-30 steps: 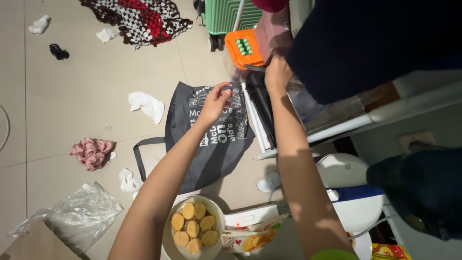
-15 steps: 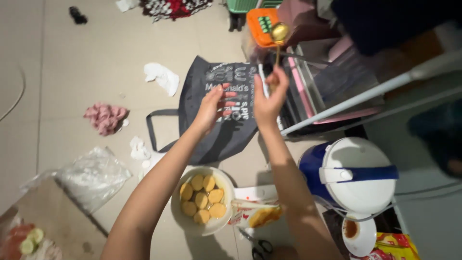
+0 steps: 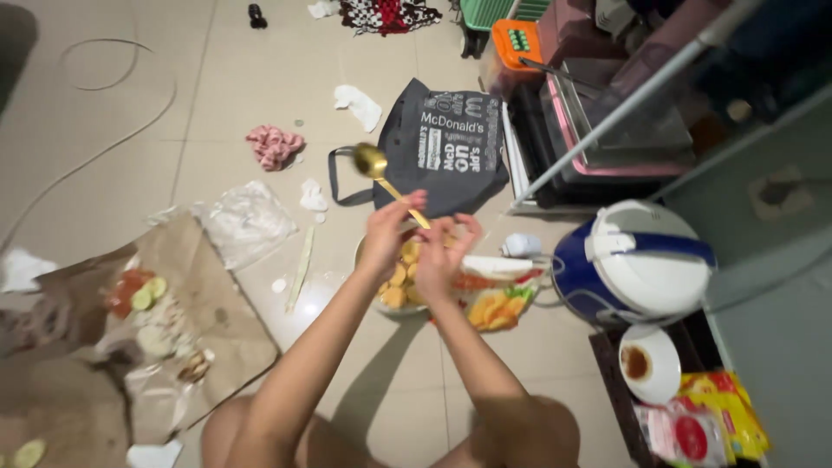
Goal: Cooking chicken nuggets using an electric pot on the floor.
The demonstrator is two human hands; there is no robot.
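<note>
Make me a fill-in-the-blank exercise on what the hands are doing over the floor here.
1. Both hands, the left hand and the right hand, meet on a spoon coloured ____.
2. Under the hands sits a bowl of round ____ pieces.
3. The dark tote bag lies on the ____.
4. The white-lidded cooker has a ____ body.

Missing words: gold; yellow; floor; blue

Gold metal spoon (image 3: 374, 165); golden-yellow round patties (image 3: 400, 273); dark grey cloth bag (image 3: 451, 147) with white lettering, far; blue-and-white rice cooker (image 3: 637, 260), right; beige tiled floor (image 3: 130, 113).
</note>
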